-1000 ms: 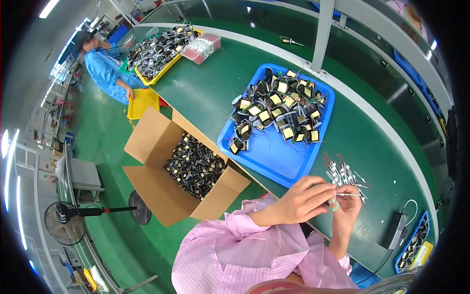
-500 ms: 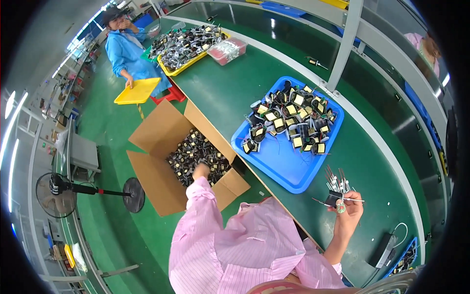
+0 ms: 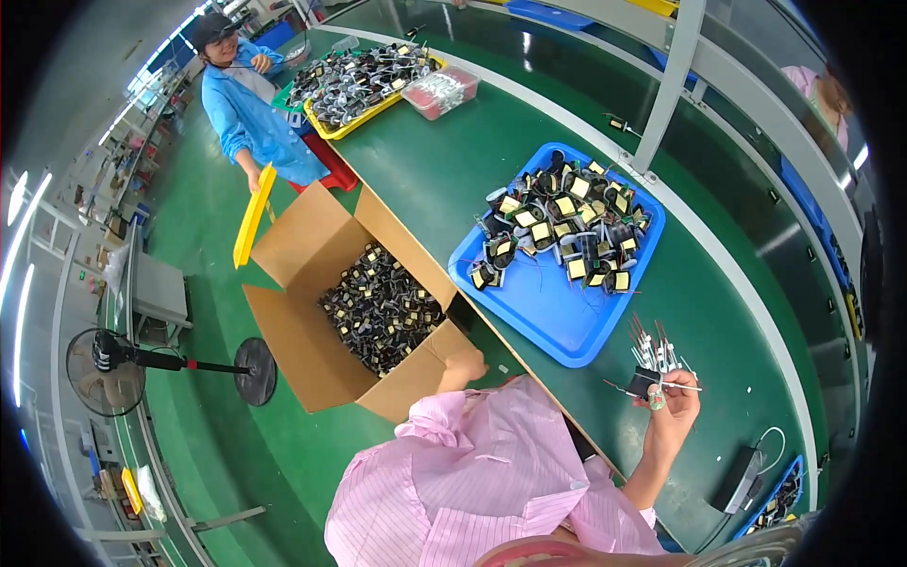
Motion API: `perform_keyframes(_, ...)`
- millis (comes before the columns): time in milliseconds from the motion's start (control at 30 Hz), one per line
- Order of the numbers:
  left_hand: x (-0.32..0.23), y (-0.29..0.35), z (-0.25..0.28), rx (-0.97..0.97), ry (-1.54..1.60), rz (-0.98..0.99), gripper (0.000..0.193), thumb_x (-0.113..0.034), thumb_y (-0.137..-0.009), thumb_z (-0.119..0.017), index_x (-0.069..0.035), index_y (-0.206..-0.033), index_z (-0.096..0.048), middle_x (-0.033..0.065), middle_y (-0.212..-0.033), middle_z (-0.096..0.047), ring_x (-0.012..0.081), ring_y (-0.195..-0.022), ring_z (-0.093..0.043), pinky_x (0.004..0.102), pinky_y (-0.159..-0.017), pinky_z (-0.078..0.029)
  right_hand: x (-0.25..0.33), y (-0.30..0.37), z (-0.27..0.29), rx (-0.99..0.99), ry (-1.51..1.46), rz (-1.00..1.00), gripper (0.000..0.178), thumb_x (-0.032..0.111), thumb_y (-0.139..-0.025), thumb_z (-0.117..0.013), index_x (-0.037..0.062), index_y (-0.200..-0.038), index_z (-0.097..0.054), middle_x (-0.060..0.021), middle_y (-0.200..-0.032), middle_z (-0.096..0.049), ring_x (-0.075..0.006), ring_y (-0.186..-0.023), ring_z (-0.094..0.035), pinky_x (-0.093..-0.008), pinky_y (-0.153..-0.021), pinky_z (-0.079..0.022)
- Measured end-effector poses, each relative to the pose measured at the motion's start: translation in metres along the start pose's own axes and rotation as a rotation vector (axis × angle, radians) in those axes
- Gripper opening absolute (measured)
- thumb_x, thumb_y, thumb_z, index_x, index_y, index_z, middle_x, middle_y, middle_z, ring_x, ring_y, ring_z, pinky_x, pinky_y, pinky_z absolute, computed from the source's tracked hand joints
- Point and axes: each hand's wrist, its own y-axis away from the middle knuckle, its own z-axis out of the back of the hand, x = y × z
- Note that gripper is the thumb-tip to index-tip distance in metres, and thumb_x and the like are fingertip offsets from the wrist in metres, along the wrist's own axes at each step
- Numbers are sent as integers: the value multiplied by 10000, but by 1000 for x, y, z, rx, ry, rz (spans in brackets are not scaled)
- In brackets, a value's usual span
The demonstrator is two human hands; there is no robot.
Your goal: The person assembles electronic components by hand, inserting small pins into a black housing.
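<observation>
- Right hand pinches a black component just nearer than the blue tray; probably light, stiff, its wires fragile, best held by its body
- Left hand, well apart, is by the carton left of the tray; grip unclear
- Smooth green table under the tray
- Co-worker beyond the tray, leftward

We log a pink shirt, darker pinstripes. Tabletop green; shallow tray bright blue, its heaped components black with pale-yellow patches. Held component: black. Cardboard box plain brown. We also note a co-worker's light-blue coat, black cap, yellow tray, red stool.
</observation>
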Motion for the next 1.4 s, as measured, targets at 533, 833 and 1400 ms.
perform_keyframes(533,-126,163,120,449,781,-1163,459,-313,-922,-596,51,-1194,-533,173,-1059,-653,238,-830,-660,346,-721,-509,13,17,-13,125,-30,99,341,7,-772,-725,12,-1023,-494,-167,-1004,-614,-175,-846,-620,-301,-782,-511)
perform_keyframes(833,-167,164,116,716,1387,-1200,518,-135,-950,-558,-17,-1407,-344,125,-1205,-546,160,-986,-591,266,-753,-499,12,19,-15,55,44,128,347,20,-758,-742,21,-1017,-509,-161,-1013,-622,-189,-902,-614,-294,-802,-496)
perform_keyframes(1400,-178,161,120,632,1484,-1107,480,-138,-952,-555,12,-1373,-380,90,-1033,-608,103,-822,-597,221,-603,-484,4,9,-25,48,298,303,317,23,-753,-734,18,-999,-535,-163,-1007,-614,-227,-955,-594,-347,-878,-446)
